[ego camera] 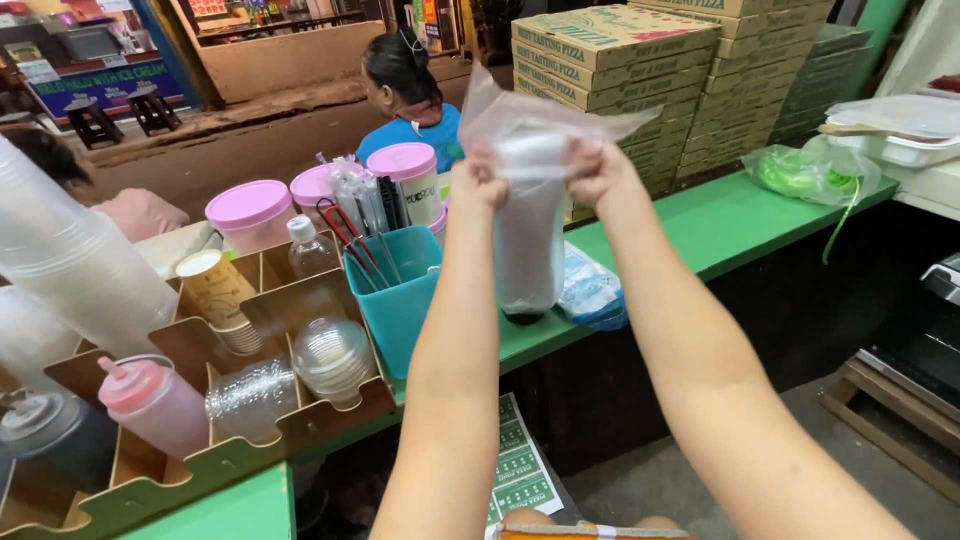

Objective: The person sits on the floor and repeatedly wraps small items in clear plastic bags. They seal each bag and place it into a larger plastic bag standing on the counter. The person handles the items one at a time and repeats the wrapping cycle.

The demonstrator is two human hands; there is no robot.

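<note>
Thin, glossy clear plastic bag [530,135]; matt cardboard pizza boxes [610,50]; smooth green painted counter [740,215]

I count three pink-lidded tubs [249,205] at ten o'clock, two squeeze bottles [150,400] at eight, one teal bin [400,290].

A: Where's the open room?

B: On the bare green counter [735,225] right of the right hand [598,172], up to the green bag [800,175].

A: And the left?

B: Crowded. The teal bin [400,295] of straws sits beside the left hand [478,185], pink-lidded tubs [250,210] behind; stacked pizza boxes [610,60] wall the back.
</note>
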